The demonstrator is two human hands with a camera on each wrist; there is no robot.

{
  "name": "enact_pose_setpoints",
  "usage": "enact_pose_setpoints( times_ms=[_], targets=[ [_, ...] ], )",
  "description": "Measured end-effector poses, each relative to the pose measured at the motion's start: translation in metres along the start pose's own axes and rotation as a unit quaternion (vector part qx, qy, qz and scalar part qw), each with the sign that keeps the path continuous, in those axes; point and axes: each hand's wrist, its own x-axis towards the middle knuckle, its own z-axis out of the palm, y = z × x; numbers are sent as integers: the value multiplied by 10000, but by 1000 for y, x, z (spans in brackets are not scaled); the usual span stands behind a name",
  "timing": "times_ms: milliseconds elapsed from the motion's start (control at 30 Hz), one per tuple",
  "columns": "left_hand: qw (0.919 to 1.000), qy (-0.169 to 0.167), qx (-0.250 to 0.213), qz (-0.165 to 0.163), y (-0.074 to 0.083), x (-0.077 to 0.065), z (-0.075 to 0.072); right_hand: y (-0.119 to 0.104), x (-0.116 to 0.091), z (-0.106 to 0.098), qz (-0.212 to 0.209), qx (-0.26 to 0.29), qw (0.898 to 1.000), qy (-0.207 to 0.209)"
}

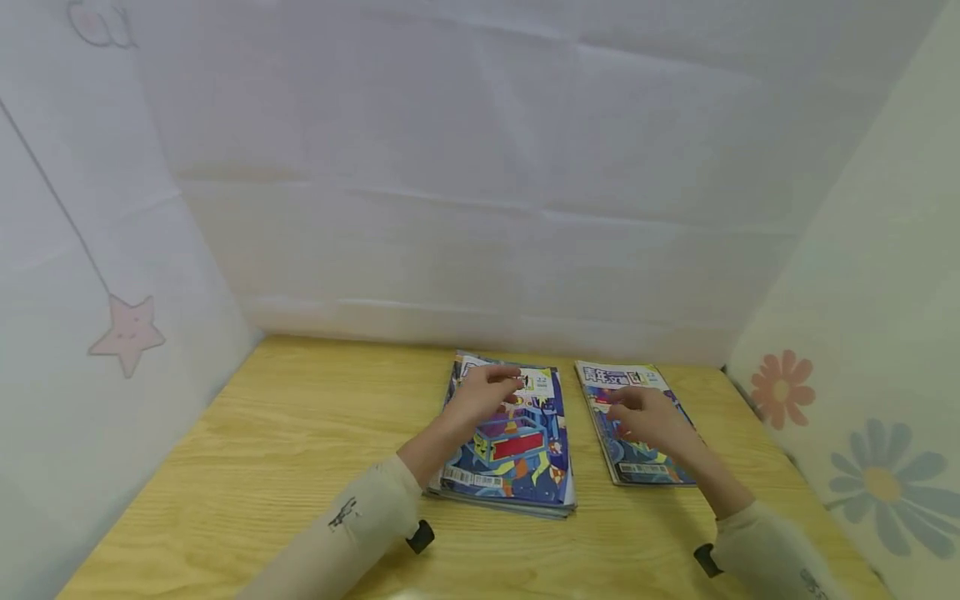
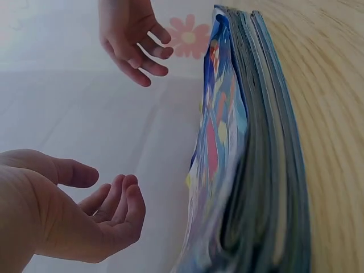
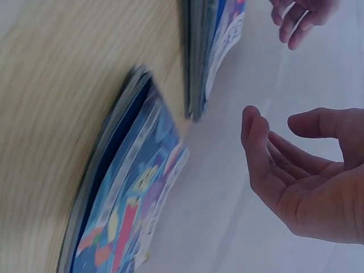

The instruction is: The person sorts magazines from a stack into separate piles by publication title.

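Two piles of magazines with matching blue illustrated covers lie side by side on the wooden table. Above the thicker left pile (image 1: 517, 467) hovers my left hand (image 1: 483, 396), fingers loosely bent and holding nothing. My right hand (image 1: 652, 421) is raised over the thinner right pile (image 1: 637, 473), likewise with nothing in it. In the left wrist view, a gap separates the left hand (image 2: 85, 210) from the stacked page edges of the thick pile (image 2: 256, 136). The right wrist view has the right hand (image 3: 307, 170) apart from the thin pile (image 3: 128, 199), thumb and fingers spread.
The yellow wood-grain table (image 1: 300, 425) extends left of the piles. A white sheet wall (image 1: 480, 208) rises behind it. Side panels carry a pink star (image 1: 127, 335), a red flower (image 1: 782, 389) and a blue flower (image 1: 885, 483).
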Motion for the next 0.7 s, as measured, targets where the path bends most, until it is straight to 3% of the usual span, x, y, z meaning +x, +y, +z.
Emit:
enact_pose_setpoints(
  times_ms=[167, 433, 700],
  targets=[
    [9986, 465, 188, -144, -8, -10, -26, -10, 9, 17, -128, 403, 9988, -240],
    [9950, 740, 607, -270, -26, -13, -58, -12, 9, 38, 118, 651, 9966, -481],
    [9913, 310, 1203, -441, -28, -12, -70, -6, 16, 51, 480, 262, 9976, -435]
  ],
)
